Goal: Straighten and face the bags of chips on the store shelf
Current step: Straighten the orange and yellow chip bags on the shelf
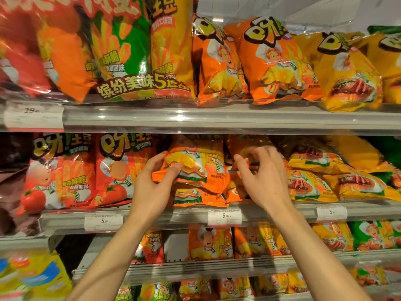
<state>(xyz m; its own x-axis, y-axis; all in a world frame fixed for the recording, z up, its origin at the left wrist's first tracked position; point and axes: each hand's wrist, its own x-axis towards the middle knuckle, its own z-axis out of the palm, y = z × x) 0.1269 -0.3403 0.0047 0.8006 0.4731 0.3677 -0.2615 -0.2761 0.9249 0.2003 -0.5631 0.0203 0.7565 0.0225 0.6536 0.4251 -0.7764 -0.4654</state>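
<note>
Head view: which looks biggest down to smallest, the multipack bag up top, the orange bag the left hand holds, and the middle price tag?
1. Multipack bag, though it sits nearer the camera, which may exaggerate it.
2. Orange bag, gripped by the left hand.
3. Middle price tag, clearly smallest.

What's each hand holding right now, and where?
Left hand grips the top orange bag by its left edge. Right hand reaches toward the neighbouring orange bag; grip unclear.

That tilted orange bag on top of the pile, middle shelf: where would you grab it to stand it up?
Probably the orange bag by its two side edges, coming from the front. It lies slumped on other bags; the left hand already has a grip on its left edge.
</note>
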